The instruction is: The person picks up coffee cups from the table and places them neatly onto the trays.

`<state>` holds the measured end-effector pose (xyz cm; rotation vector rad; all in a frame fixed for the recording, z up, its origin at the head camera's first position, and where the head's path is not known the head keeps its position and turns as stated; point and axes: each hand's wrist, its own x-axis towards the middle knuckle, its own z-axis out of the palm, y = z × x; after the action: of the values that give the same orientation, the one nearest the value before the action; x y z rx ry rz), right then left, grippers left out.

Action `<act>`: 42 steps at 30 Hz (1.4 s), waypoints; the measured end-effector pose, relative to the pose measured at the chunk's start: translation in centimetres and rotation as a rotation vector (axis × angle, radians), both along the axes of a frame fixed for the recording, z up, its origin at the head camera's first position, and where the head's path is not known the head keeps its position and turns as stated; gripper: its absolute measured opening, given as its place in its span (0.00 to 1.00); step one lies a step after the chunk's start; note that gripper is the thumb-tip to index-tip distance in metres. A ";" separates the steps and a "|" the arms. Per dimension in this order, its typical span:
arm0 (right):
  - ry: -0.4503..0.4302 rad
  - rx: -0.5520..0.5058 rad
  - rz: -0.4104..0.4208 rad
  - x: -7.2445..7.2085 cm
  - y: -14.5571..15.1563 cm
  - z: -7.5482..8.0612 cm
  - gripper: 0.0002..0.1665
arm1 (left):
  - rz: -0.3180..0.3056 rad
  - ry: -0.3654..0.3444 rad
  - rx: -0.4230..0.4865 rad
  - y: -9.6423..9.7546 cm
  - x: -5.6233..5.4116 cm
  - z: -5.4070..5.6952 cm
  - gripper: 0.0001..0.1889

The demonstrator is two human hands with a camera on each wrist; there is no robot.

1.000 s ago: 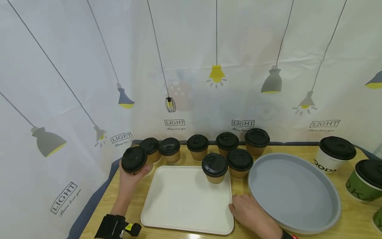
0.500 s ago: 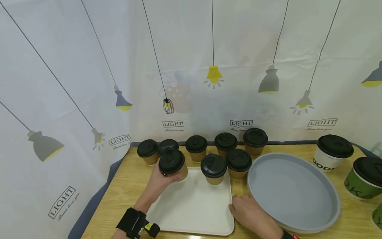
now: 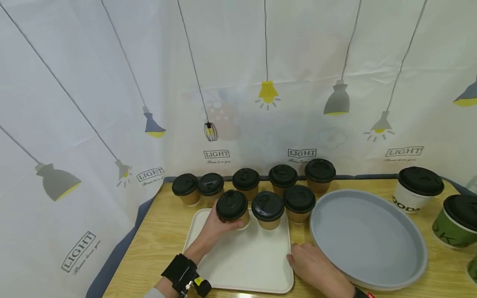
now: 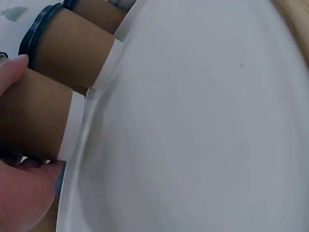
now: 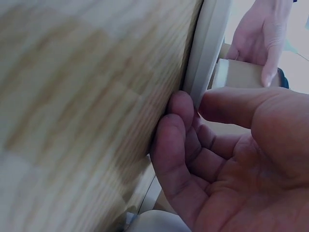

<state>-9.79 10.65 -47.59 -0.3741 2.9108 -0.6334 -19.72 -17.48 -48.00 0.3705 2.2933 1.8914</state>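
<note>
My left hand grips a small brown paper coffee cup with a black lid, at the far side of the white rectangular tray. Thumb and fingers wrap around its brown wall in the left wrist view. Close beside it, to the right, a similar lidded cup stands on the tray. At the tray's right edge, my right hand pinches the rim between thumb and curled fingers, seen near the tray rim in the right wrist view. Whether the held cup's base touches the tray is unclear.
Several more brown lidded cups stand behind the tray, along the table's back edge. A round grey tray lies to the right. Beyond it are a larger white cup and green cups. A printed curtain hangs behind.
My left hand has carried the cup from left of the tray rightward, over its far part, until beside the cup standing there. The right hand has stayed at the tray's right edge.
</note>
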 end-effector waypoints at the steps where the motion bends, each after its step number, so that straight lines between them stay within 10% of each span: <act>1: 0.014 -0.005 0.002 -0.1 0.0 0.0 0.14 | 0.012 0.005 -0.011 0.0 -0.1 -0.1 0.47; 11: 0.088 0.000 0.010 -0.3 -0.2 0.1 0.14 | 0.008 0.002 -0.034 -0.1 -1.0 -0.7 0.47; 42: -0.089 -0.071 0.032 1.1 0.6 0.0 0.20 | -0.085 -0.064 -0.097 -0.3 0.8 -1.2 0.48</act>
<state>-8.74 11.24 -47.54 -0.3897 2.7989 -0.7303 -18.96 -17.81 -49.24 0.3836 2.2792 1.7203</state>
